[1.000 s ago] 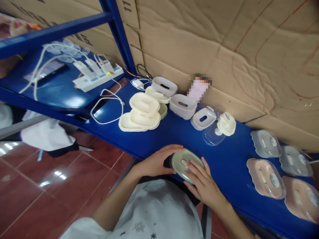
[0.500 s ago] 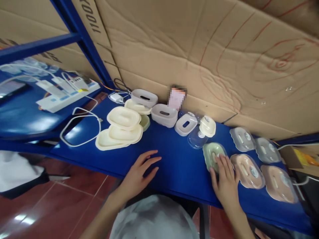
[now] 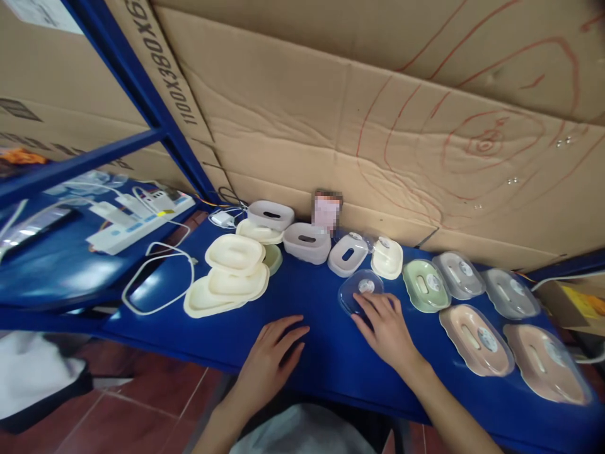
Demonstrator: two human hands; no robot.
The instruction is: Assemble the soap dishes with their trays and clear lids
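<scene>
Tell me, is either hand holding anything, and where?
Nothing is gripped. The right hand has fingertips on the clear oval plastic lid; the left hand lies flat on the blue shelf.

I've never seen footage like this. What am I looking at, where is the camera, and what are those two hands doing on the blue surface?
There is no machine here: a person wears a camera on the head, so you look forward and down at their own bare hands. They work at a blue shelf backed by cardboard. The left hand lies flat on the bare blue surface, holding nothing. The right hand has its fingertips on a clear plastic lid; it touches the lid but has not lifted it. To the right lie a green lid, grey ones and pink lids. To the left is a stack of cream trays, with white tubs behind and a power strip with cables farther left.
</scene>
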